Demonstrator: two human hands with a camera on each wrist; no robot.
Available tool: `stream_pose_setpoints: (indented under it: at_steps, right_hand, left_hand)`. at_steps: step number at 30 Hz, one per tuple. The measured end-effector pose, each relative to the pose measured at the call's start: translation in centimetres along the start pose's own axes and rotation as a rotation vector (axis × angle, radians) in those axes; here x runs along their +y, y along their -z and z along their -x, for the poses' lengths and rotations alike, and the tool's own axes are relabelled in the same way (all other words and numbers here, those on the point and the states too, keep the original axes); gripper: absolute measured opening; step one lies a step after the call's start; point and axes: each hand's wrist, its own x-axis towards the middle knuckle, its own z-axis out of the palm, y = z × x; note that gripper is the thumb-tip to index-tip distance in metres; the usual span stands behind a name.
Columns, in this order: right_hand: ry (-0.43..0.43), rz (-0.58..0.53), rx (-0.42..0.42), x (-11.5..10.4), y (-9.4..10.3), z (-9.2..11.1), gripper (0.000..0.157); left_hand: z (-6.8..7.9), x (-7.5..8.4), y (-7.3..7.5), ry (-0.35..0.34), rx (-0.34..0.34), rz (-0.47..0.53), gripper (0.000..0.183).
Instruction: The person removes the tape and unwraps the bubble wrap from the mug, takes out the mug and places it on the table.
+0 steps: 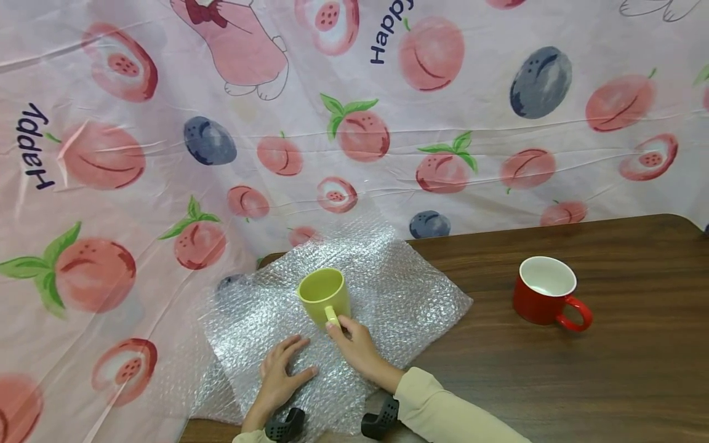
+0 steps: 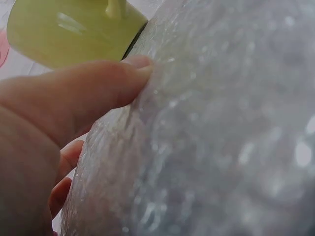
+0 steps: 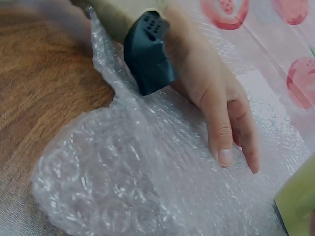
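Note:
A yellow-green mug [image 1: 336, 300] stands over a sheet of bubble wrap [image 1: 410, 295], its handle facing the person. My right hand [image 1: 360, 351] pinches that handle between thumb and fingers. To the left and nearer the person, my left hand [image 1: 281, 375] rests on the wrap with fingers spread, a short gap from the mug. In the left wrist view, the left thumb [image 2: 113, 81] lies along the wrap, with the mug [image 2: 59, 37] beyond it. The right wrist view shows the left hand [image 3: 216, 98] on the sheet and part of the mug [image 3: 298, 199] at the edge.
A red mug [image 1: 545, 292] with a white inside stands to the right on the brown wooden table [image 1: 637, 369]. Behind and left hangs a fruit-print cloth [image 1: 354, 80]. The wrap's near edge lifts and folds [image 3: 98, 172] beside the wrists.

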Motion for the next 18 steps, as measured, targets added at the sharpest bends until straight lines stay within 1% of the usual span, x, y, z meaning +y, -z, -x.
stream_pose_setpoints:
  at_steps: [3,7,8,10,14,16,18]
  right_hand:
    - [-0.059,-0.068,0.023,-0.2,0.4,0.2,0.028]
    - [-0.126,-0.161,0.049,-2.0,1.1,0.7,0.028]
    - [-0.145,-0.178,0.068,-2.1,1.2,0.7,0.028]
    - [-0.193,-0.238,0.112,-2.1,1.3,0.5,0.029]
    - [-0.283,-0.371,0.215,-0.8,1.4,-0.3,0.028]
    - [-0.326,-0.444,0.242,-0.7,1.7,-0.5,0.026]
    - [-0.359,-0.494,0.263,-0.7,2.0,-0.7,0.026]
  left_hand:
    - [0.0,0.0,0.0,-0.004,0.002,-0.008,0.055]
    - [0.0,-0.1,0.1,0.007,-0.008,-0.004,0.055]
    - [0.0,-0.2,0.1,0.009,-0.012,-0.002,0.055]
    - [0.0,-0.2,0.1,0.014,-0.017,0.003,0.056]
    - [0.0,-0.2,0.1,0.015,-0.026,0.004,0.056]
    - [0.0,-0.2,0.2,0.014,-0.029,0.006,0.056]
    - [0.1,-0.2,0.2,0.016,-0.031,0.008,0.056]
